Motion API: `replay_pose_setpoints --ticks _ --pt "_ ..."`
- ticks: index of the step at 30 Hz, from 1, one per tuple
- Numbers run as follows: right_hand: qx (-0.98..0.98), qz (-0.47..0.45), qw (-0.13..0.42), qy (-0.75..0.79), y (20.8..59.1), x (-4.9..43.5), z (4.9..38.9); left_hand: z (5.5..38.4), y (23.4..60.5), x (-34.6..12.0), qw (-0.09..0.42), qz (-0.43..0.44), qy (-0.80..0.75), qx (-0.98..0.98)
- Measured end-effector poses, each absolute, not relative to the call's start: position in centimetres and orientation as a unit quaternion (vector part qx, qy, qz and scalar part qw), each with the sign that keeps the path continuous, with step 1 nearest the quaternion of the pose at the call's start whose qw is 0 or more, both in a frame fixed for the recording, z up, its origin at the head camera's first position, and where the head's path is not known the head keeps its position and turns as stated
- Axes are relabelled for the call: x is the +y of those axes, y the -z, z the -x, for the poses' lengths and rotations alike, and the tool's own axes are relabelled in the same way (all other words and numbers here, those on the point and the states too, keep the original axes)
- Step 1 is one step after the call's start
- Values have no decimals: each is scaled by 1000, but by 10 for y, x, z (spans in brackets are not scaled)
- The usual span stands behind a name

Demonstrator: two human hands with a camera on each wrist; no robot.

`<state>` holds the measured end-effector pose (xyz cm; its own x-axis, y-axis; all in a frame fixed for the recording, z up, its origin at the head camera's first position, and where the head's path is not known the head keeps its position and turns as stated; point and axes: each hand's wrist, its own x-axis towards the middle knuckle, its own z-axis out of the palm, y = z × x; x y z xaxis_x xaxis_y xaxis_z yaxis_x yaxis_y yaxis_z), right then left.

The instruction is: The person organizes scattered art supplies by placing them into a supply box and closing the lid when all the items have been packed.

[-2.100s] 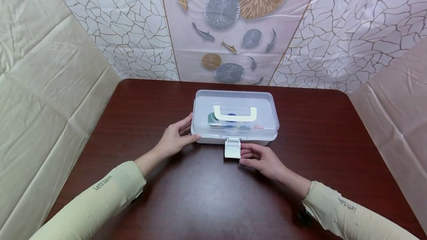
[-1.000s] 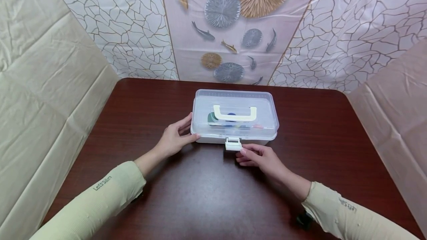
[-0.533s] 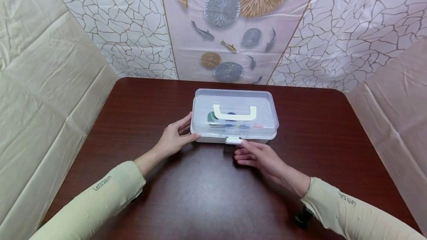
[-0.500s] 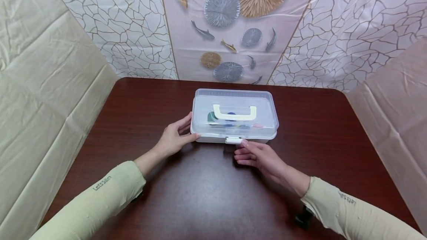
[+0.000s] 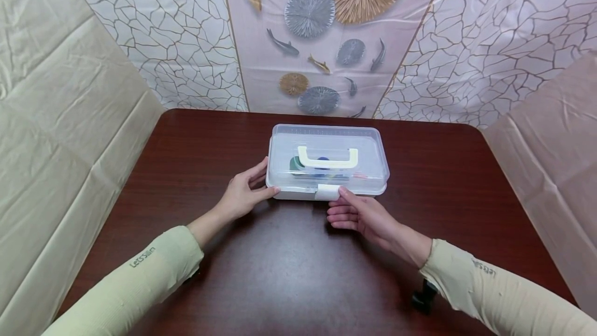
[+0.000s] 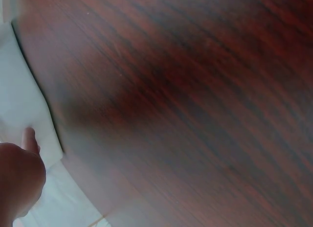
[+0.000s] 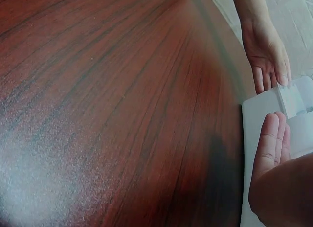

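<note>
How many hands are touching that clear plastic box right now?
2. The left hand rests against the left end of the box, thumb at its front corner. The right hand is at the front, its thumb against the white latch.

Staged recording booth, not a lived-in room — dark red wood-grain table (image 5: pixel 261 279) boxed in on three sides by hung sheeting. Back panel (image 5: pixel 322 40) is printed cloth: fish, round fan shapes, gold crackle lines. Side sheets (image 5: pixel 60 134) plain beige, creased from folding. No furniture or fixtures in view — just backdrop and tabletop.
</note>
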<state>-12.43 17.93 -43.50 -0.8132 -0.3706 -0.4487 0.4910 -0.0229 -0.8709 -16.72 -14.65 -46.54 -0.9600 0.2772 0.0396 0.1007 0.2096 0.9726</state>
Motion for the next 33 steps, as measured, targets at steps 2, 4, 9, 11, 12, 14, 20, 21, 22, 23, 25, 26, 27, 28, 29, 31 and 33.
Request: replay_pose_setpoints --ticks 2,4,9,11,12,14,20,21,22,23,25,26,27,28,29,31,33 --pt "632 -50 306 710 435 180 126 167 466 -146 70 -125 -618 773" --pt "635 -52 307 707 435 180 127 167 465 -146 70 -125 -621 771" --pt "644 -51 305 700 435 178 129 166 465 -145 69 -126 -631 762" --pt "647 -47 305 697 435 178 129 166 465 -145 70 -125 -633 761" --pt "648 -45 306 696 435 178 129 166 465 -145 70 -126 -633 761" --pt "648 -42 308 695 434 178 130 166 465 -146 70 -126 -632 761" --pt "646 -37 321 692 432 178 130 166 464 -146 72 -124 -632 762" --pt "646 -36 323 691 432 178 130 166 464 -146 72 -124 -632 761" --pt "646 -36 324 691 431 178 130 166 463 -146 72 -124 -631 762" --pt "646 -35 325 690 431 178 131 166 463 -147 71 -124 -631 763" --pt "647 -33 327 688 431 177 131 165 463 -147 72 -123 -630 763" --pt "648 -33 328 687 430 177 132 165 462 -147 72 -122 -630 764" --pt "648 -32 329 686 430 177 132 165 462 -147 72 -122 -629 764" --pt "649 -33 330 685 430 177 132 165 462 -147 72 -122 -629 764" --pt "648 -32 331 685 430 177 133 165 462 -146 73 -122 -630 764" --pt "646 -35 333 686 431 177 133 165 462 -146 74 -122 -629 764" --pt "642 -37 336 688 432 178 132 165 462 -146 75 -123 -629 764"
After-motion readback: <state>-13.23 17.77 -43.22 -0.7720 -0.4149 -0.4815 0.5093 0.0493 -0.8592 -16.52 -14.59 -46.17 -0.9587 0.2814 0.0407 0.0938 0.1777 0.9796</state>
